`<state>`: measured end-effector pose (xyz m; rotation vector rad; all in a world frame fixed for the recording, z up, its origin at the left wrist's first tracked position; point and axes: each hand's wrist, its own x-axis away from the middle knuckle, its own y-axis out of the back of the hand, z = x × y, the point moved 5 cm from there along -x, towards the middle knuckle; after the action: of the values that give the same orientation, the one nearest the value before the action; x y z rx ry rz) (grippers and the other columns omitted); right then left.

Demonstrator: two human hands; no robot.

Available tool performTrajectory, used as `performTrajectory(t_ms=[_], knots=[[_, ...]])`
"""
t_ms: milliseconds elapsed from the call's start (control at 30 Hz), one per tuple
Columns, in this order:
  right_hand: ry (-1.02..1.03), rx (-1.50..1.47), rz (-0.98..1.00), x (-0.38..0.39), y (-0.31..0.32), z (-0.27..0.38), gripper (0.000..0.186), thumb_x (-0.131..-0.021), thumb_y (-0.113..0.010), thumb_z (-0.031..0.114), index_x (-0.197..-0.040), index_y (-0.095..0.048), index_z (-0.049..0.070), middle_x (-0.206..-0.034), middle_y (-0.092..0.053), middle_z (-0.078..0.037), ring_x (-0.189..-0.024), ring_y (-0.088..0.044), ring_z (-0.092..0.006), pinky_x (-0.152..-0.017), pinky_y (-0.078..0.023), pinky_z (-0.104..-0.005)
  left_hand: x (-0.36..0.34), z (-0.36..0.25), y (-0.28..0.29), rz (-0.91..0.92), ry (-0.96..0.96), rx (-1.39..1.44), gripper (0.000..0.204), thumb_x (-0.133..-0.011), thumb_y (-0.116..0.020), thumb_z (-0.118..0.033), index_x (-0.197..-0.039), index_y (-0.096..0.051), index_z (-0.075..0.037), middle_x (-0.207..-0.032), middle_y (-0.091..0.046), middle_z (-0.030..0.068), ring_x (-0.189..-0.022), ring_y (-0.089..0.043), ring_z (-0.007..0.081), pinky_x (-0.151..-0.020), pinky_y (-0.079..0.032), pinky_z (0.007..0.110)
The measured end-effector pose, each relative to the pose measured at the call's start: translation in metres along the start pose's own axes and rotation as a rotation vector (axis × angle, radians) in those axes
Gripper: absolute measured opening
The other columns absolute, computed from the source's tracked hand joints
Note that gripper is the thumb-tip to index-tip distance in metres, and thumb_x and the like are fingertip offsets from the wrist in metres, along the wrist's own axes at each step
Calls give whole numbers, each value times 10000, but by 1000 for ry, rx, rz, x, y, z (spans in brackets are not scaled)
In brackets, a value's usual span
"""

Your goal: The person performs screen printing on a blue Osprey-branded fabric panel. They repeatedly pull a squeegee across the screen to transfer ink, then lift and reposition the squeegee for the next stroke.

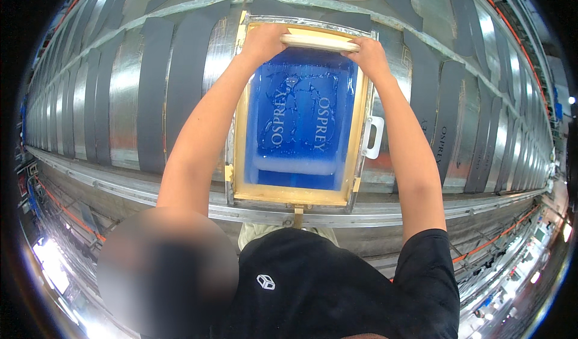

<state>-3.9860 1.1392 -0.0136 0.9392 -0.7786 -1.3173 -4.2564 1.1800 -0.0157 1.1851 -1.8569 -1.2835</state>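
A pale-handled squeegee (319, 43) lies across the far end of a screen-printing frame (295, 194). My left hand (265, 43) is closed on its left end, and my right hand (368, 55) grips the right end. Between my forearms spreads the blue screen mesh (304, 107), with pale lettering and an irregular wet-looking outline showing on it. Yellowish tape or coating borders the mesh inside the metal frame. A white loop handle (373, 137) sticks out from the frame's right side. The squeegee's blade edge is hidden from me.
Under the frame runs a long metal printing table (126, 98), with dark grey fabric pieces (153, 92) laid out in rows on both sides. A metal rail (198, 209) follows the near edge. More dark pieces (451, 116) lie to the right, some bearing print.
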Motion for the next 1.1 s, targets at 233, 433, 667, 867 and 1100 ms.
performTrajectory(t_ms=[233, 433, 667, 867, 1100], knots=[[-52, 14, 15, 69, -14, 9, 316, -730, -856, 186, -1026, -777, 107, -997, -718, -160, -982, -669, -363, -881, -538, -452, 53, -18, -17, 78, 49, 23, 236, -797, -749, -193, -1031, -778, -191, -964, -740, 110, -933, -704, 332, -821, -564, 446], [89, -64, -61, 241, -27, 63, 410, -654, -754, -6, -1058, -708, 50, -1061, -680, -139, -1054, -615, -336, -922, -510, -441, 222, -69, -16, 22, -18, 41, 332, -772, -635, 5, -1015, -776, -173, -946, -716, 69, -910, -668, 293, -777, -512, 425], [23, -172, -6, 332, -30, 104, 430, -636, -686, -74, -1052, -691, 35, -1108, -661, -129, -1085, -607, -334, -953, -503, -439, 335, -94, -19, -48, -49, 96, 386, -726, -643, 48, -1048, -755, -133, -1075, -717, 24, -996, -649, 242, -830, -505, 388], [103, -63, -116, 212, -12, 71, 459, -659, -746, -16, -1108, -703, 70, -1163, -660, -134, -1128, -596, -345, -981, -501, -435, 219, -62, -13, -209, -111, 51, 383, -805, -603, 61, -1094, -754, -141, -1154, -728, 29, -1082, -659, 225, -893, -498, 379], [148, 23, -56, 32, -9, 7, 312, -778, -792, 168, -1069, -742, 67, -1077, -704, -161, -1080, -632, -358, -985, -495, -438, 33, -5, -7, -6, 9, -49, 294, -858, -718, -230, -1148, -759, -252, -1104, -743, 56, -991, -705, 298, -869, -571, 417]])
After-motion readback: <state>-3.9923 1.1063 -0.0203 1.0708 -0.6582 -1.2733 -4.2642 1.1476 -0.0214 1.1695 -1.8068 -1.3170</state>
